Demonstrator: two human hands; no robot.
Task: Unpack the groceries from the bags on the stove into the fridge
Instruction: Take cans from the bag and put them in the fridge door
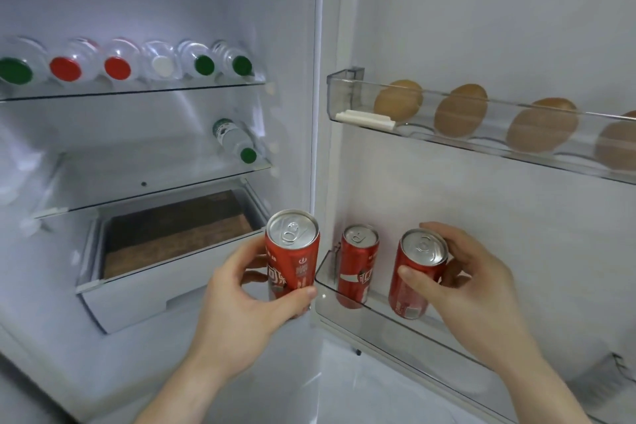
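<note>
On lower door shelf, one red can standing, right-hand fingers gripping second can, left-hand fingers gripping third can

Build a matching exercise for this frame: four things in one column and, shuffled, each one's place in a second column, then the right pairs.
Things
1. Eggs
2. Can in left hand
3. Can in right hand
4. Lone green-capped bottle

Places
A. Lying on the middle glass shelf
B. Held in front of the open fridge, outside the door bins
C. In the upper door bin
D. Being set in the lower door bin, beside a can already standing there

Pairs: 1-C, 2-B, 3-D, 4-A
</note>
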